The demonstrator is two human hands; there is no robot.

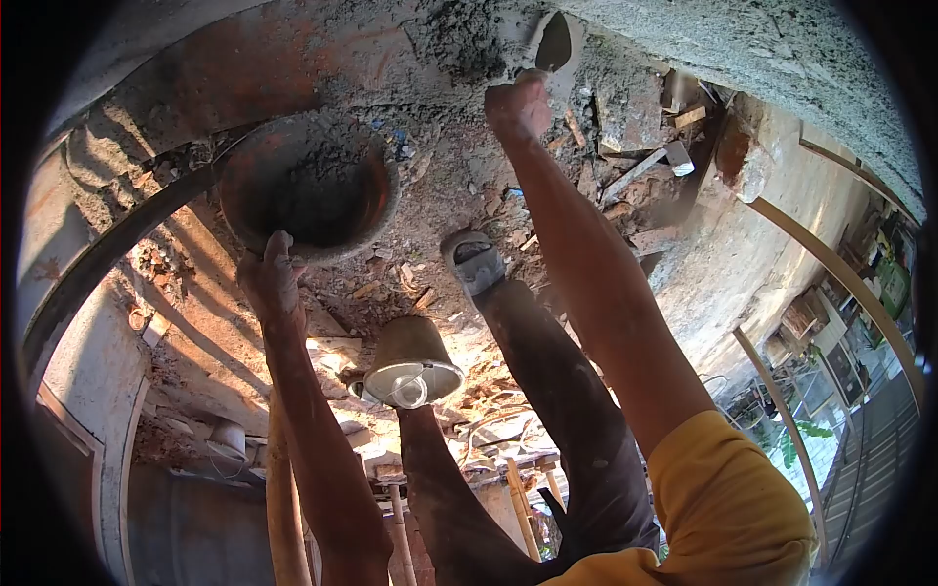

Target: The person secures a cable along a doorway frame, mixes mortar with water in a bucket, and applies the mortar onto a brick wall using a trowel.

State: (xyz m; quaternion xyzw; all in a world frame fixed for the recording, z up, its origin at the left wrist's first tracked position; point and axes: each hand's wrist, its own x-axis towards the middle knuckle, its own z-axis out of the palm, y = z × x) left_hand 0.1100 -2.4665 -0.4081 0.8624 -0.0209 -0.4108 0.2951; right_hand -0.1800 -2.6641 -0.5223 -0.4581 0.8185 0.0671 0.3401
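Note:
My left hand (272, 278) grips the near rim of a round, dark basin (237, 190). Grey wet mortar (327, 186) lies inside it. Farther up and to the right, my right hand (523, 105) is closed around a trowel (554, 41), its pointed blade against or very close to the mortar-smeared wall surface (459, 44). The trowel's handle is hidden in my fingers. Fresh dark mortar clings to the surface just left of the blade.
Broken brick and rubble (430, 273) cover the ground around my sandalled foot (474, 259). A bucket (413, 356) stands near my legs, another small bucket (227, 439) at left. Curved strips (840, 264) and wooden poles (283, 488) stand around me. Wood scraps (689, 117) lie at right.

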